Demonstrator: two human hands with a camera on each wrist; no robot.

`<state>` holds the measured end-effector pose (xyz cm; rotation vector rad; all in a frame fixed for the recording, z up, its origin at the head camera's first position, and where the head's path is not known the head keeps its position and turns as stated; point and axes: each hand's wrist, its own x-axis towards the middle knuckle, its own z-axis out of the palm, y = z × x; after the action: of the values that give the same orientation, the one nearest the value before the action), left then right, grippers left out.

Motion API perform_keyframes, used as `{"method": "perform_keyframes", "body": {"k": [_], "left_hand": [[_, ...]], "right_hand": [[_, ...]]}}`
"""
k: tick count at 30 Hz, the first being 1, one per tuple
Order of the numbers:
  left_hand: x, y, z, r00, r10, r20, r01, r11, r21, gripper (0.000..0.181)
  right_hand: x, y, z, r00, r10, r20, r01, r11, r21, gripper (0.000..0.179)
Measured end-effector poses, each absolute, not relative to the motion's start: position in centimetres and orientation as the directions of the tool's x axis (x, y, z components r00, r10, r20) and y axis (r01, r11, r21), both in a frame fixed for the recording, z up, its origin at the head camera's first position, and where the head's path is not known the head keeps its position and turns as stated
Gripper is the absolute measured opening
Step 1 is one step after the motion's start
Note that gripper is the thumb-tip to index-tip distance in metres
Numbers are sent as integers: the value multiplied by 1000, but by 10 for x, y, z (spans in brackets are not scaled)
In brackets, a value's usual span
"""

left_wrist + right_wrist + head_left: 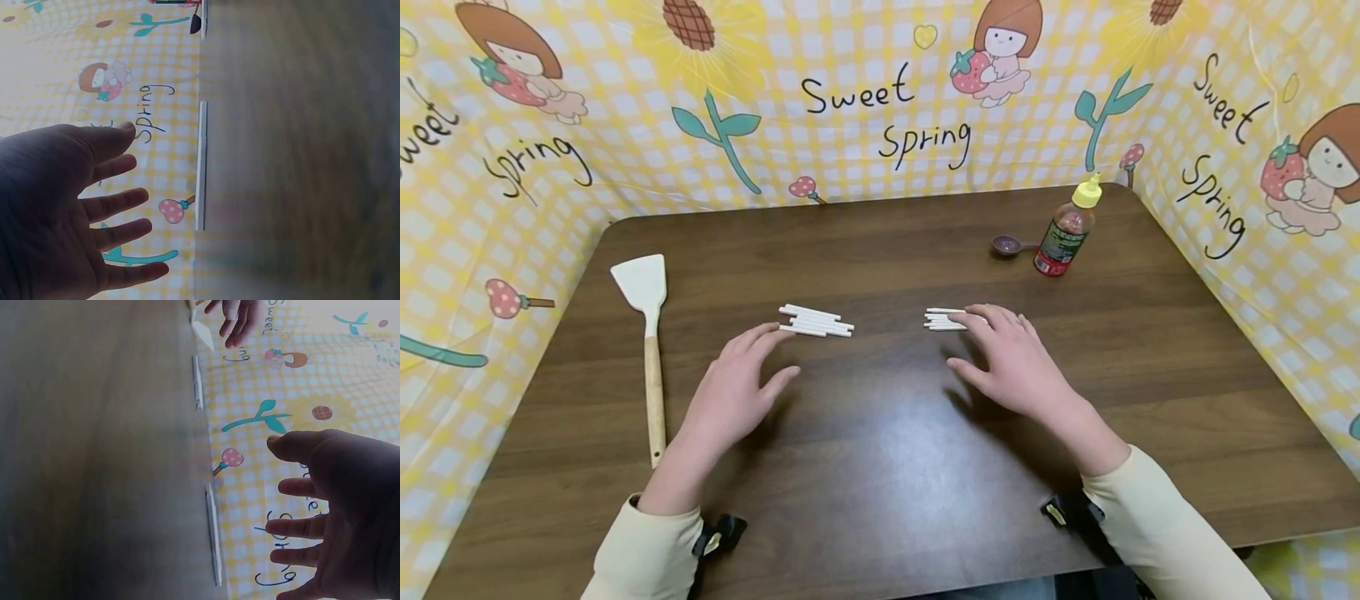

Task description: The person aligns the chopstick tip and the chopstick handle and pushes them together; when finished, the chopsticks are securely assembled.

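Note:
Two small bundles of thin white sticks lie on the brown table (880, 267). Beside the left bundle (816, 321) is my left hand (733, 392), its fingers spread and holding nothing. In the head view its fingertips overlap the near end of those sticks. My right hand (1011, 362) hovers by the right bundle (942, 319), partly covering it, with fingers extended and nothing in its grasp. The left wrist view shows the left palm (50, 206) with fingers apart, the sticks (202, 165) edge-on beyond. Similarly, the right palm (356, 519) appears in the right wrist view near sticks (213, 534).
A white spatula (643, 287) with a wooden handle lies on the left, its handle end near my left forearm. At the back right stand a sauce bottle (1063, 237) with a yellow cap and a dark measuring spoon (1006, 245). Patterned cloth (850, 158) rises behind the table.

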<state>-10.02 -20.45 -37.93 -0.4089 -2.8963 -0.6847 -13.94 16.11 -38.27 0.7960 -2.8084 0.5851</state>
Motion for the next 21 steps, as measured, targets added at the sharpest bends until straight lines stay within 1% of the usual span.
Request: {"method": "perform_keyframes", "body": {"k": [3, 8, 15, 21], "left_hand": [[-106, -209, -382, -955, 225, 191, 289, 848, 445, 41], [-115, -214, -384, -959, 218, 180, 277, 851, 445, 37], [-130, -217, -385, -968, 212, 132, 249, 854, 458, 35], [-144, -217, -387, -964, 222, 147, 266, 839, 474, 31]], "right_hand": [[-145, 162, -385, -849, -463, 256, -527, 780, -338, 51], [-154, 164, -388, -865, -447, 228, -501, 791, -351, 39], [-163, 165, -389, -872, -446, 201, -489, 799, -350, 31], [-171, 164, -390, -875, -448, 184, -484, 804, -345, 27]]}}
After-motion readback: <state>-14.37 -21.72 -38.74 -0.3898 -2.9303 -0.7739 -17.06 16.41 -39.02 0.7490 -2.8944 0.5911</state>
